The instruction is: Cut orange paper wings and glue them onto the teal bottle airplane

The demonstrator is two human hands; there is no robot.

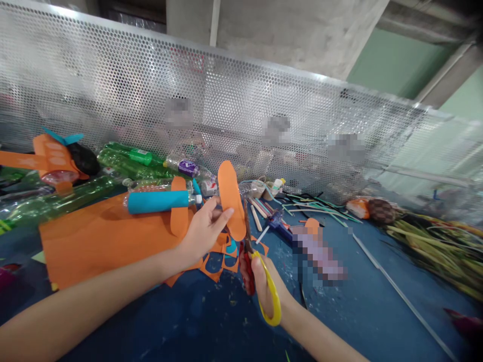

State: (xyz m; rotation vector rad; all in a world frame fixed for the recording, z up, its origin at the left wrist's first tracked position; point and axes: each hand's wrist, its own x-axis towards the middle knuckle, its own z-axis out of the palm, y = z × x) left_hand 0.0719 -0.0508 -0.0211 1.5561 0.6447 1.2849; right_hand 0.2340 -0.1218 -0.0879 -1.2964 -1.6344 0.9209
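Note:
My left hand (206,223) pinches a long, round-ended piece of orange paper (229,193) and holds it upright. In my right hand (266,281) is a pair of scissors (274,296) with one yellow and one red handle. The blades point up along the paper's right edge; whether they cut into it I cannot tell. Left of my left hand lies a plastic bottle wrapped in blue paper (156,202), with another round-ended orange strip (178,216) against it. Under these spreads a large orange sheet (90,241). Orange paper scraps (215,271) lie below my hands.
A glue gun (279,223) and several thin sticks (256,216) lie right of the scissors. Green bottles (139,156) and an orange paper plane model (56,156) are at the left. Perforated metal panel (234,95) runs along the back. Dry leaf strips (433,246) are at the right.

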